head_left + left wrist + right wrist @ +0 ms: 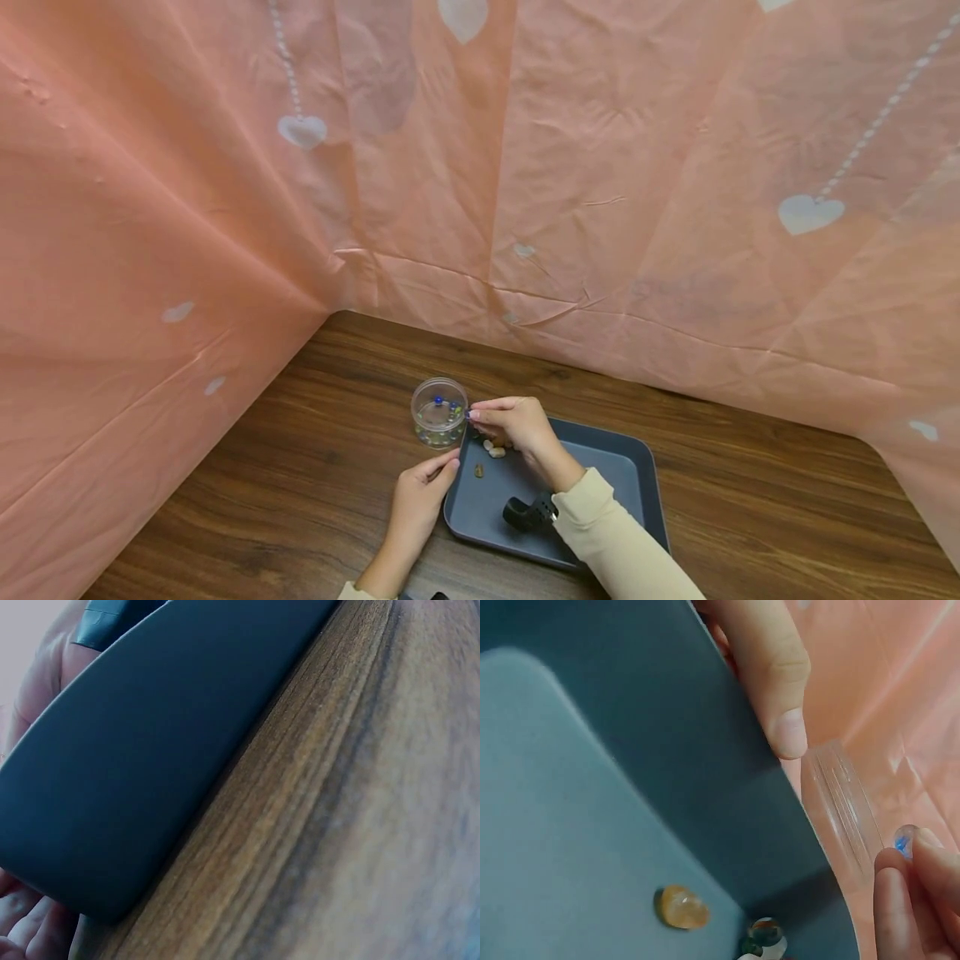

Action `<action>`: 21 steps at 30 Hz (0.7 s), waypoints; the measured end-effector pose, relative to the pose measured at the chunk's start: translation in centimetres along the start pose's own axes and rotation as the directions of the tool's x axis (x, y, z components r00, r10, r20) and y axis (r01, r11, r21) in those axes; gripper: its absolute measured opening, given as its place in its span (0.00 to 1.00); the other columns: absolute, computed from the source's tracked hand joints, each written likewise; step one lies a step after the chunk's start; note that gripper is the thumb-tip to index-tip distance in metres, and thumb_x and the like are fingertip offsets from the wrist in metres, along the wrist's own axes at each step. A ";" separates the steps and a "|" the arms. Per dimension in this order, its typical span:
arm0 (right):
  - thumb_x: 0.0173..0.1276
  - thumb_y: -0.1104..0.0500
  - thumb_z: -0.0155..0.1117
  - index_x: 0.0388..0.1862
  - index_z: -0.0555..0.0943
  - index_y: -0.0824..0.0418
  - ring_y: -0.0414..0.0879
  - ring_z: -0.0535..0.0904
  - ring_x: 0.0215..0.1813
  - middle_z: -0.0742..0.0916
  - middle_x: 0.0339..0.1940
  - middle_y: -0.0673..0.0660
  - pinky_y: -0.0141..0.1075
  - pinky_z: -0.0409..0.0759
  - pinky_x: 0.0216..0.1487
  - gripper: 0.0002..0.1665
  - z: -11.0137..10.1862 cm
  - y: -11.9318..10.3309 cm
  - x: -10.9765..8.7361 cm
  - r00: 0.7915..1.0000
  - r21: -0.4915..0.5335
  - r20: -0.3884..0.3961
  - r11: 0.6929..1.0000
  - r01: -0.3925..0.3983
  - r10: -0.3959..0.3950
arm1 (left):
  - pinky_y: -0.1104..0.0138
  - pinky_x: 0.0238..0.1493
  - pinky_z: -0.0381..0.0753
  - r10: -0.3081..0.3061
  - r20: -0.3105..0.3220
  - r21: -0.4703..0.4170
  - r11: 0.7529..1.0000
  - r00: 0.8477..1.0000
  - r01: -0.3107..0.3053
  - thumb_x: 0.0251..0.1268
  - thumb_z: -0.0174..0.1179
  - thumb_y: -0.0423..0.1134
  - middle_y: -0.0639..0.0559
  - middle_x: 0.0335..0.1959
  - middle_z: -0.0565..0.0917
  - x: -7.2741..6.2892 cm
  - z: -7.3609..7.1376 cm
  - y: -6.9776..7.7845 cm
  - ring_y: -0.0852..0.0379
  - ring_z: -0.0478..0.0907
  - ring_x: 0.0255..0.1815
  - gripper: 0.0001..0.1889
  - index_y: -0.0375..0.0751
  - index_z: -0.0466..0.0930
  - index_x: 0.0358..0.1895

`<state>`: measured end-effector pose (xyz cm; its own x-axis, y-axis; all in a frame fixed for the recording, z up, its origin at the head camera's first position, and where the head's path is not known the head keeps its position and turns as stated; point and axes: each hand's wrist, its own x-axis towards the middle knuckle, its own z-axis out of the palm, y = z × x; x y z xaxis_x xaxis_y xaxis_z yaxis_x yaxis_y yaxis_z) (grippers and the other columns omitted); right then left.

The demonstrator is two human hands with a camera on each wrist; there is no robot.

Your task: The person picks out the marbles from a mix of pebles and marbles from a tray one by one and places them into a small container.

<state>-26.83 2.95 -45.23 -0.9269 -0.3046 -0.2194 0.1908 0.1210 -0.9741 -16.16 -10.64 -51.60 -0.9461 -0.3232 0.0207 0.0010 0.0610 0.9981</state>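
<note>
A clear marble with blue inside [904, 838] is pinched between the thumb and finger of my right hand [517, 421], beside the rim of a clear round plastic jar [429, 423]. Several marbles, some blue, lie in the jar. My left hand [420, 492] grips the left edge of a dark grey tray [600, 454], its thumb [789, 735] on the rim. Pale stones [495, 451] and a brownish-yellow stone [478, 471] lie in the tray; in the right wrist view a greenish marble [766, 930] shows in its corner. The tray's outer wall fills much of the left wrist view.
Jar and tray stand close together on a dark wooden table [315, 433]. A pink curtain with white hearts [600, 208] hangs behind and to the left. A black device [525, 512] on the right wrist hangs over the tray.
</note>
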 end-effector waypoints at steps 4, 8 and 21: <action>0.63 0.66 0.71 0.46 0.86 0.72 0.45 0.90 0.40 0.92 0.37 0.60 0.43 0.86 0.50 0.14 0.2 -0.4 0.3 1.000 0.009 -0.010 1.000 -0.010 0.010 | 0.80 0.46 0.80 -0.001 -0.005 0.003 1.000 1.000 0.001 0.66 0.65 0.35 0.38 0.48 0.88 0.0 0.0 0.0 0.57 0.84 0.50 0.12 0.32 0.87 0.48; 0.63 0.67 0.70 0.47 0.85 0.74 0.41 0.89 0.37 0.92 0.39 0.61 0.42 0.86 0.51 0.15 0.5 -0.7 0.5 1.000 0.023 -0.013 1.000 0.009 -0.008 | 0.80 0.46 0.80 -0.004 -0.007 0.008 1.000 1.000 0.005 0.66 0.65 0.36 0.38 0.48 0.88 0.1 0.1 0.0 0.55 0.84 0.51 0.12 0.32 0.87 0.48; 0.58 0.63 0.75 0.35 0.90 0.66 0.40 0.80 0.23 0.92 0.31 0.60 0.26 0.74 0.23 0.08 2.2 -1.8 0.9 0.955 -0.362 -0.044 0.895 0.260 -0.295 | 0.80 0.47 0.78 -0.016 0.001 0.003 1.000 1.000 0.016 0.66 0.65 0.37 0.41 0.49 0.88 -0.2 -0.1 0.3 0.54 0.83 0.54 0.12 0.34 0.87 0.48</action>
<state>-27.25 0.37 -43.81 -0.9553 -0.2844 0.0801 -0.1869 0.3716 -0.9094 -15.95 -10.63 -51.30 -0.9464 -0.3230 0.0049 -0.0150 0.0590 0.9981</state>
